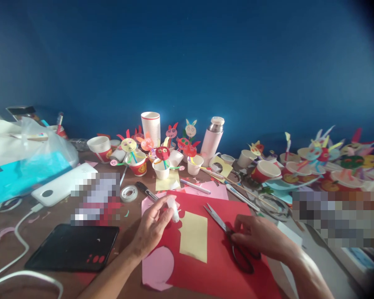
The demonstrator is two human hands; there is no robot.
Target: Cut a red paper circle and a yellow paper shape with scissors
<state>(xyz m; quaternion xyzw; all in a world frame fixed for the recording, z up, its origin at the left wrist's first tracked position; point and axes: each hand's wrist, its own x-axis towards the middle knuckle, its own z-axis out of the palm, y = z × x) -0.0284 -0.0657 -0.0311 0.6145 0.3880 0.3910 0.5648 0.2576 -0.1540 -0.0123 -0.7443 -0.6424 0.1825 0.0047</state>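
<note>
Left hand (pixel 152 226) pinches a small whitish piece (pixel 174 211) between thumb and fingers; right hand (pixel 260 233) curls against the scissors (pixel 220 221), though whether it grips them I cannot tell. They lie on the red sheet (pixel 230 279) near its right edge, nearer the right hand, blades slanting left toward its far edge. Between the hands lies yellow paper (pixel 193 236). Paper cups (pixel 161 170) stand toward the table's (pixel 130 222) far edge.

Left hand (pixel 152 226) pinching, right hand (pixel 260 236) loosely curled, both forearms (pixel 114 272) bare
</note>
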